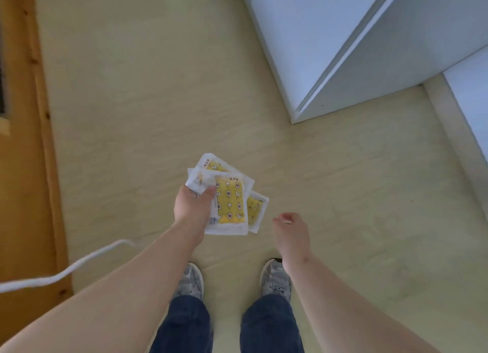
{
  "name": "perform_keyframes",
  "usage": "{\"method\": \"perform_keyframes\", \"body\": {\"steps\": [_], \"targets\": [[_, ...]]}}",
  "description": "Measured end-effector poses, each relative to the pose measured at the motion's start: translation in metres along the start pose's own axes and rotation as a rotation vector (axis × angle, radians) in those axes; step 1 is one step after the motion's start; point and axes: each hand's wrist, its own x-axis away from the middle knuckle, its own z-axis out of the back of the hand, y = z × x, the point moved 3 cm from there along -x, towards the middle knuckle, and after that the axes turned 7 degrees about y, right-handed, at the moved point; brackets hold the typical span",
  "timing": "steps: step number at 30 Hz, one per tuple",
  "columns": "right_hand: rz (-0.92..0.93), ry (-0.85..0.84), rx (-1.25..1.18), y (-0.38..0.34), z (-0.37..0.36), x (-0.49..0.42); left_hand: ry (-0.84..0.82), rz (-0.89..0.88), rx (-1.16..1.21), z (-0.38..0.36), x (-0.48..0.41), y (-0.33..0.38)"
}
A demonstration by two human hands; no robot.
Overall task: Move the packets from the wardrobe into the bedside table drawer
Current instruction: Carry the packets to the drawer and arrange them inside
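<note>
Packets (231, 204) sit fanned in the left hand (194, 207), a little below the middle of the head view, held in the air above the pale floor (148, 109). At least three show: white-edged sachets with yellow panels printed with small stars and moons. The top one overlaps one that pokes out toward 12 o'clock and another that sticks out toward 3 o'clock.

The left forearm enters from 8 o'clock and runs up to the wrist. The hand is turned back-up, its thumb pressed across the upper left corner of the top packet, the fingers hidden underneath. That grip is closed on the stack, pinching it at its 9 o'clock edge.

The right hand (290, 228) hangs at 3 o'clock of the packets, near them but apart. Its forearm comes in from 5 o'clock, the wrist bent, the back of the hand facing the camera and the fingers loosely curled under. This grip holds nothing.

Below both hands, at 6 o'clock, two grey trainers (191, 280) stand on the floor under dark blue jeans (269, 323). A white cabinet (369, 49) fills the 1 to 2 o'clock corner, its lower corner meeting the floor. A wooden panel (23, 167) runs down the 9 o'clock edge. A blurred white cord (66, 270) crosses in front of it at 8 o'clock, toward the left forearm.
</note>
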Motion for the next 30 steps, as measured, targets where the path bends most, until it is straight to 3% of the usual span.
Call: {"method": "perform_keyframes", "body": {"steps": [7, 12, 16, 23, 30], "targets": [[-0.153, -0.037, 0.230, 0.056, -0.105, -0.124, 0.048, -0.019, 0.033, -0.053, -0.137, -0.079], [-0.190, 0.100, 0.384, 0.072, -0.152, -0.173, 0.022, 0.006, -0.002, -0.069, -0.187, -0.124], [-0.134, 0.086, 0.140, 0.072, -0.162, -0.178, 0.000, 0.018, 0.007, -0.072, -0.191, -0.130], [0.054, 0.143, -0.052, -0.003, -0.092, -0.107, -0.028, 0.026, -0.001, -0.045, -0.123, -0.062], [0.105, -0.082, -0.210, -0.133, -0.016, 0.024, -0.020, -0.006, 0.014, 0.014, -0.018, 0.069]]}}
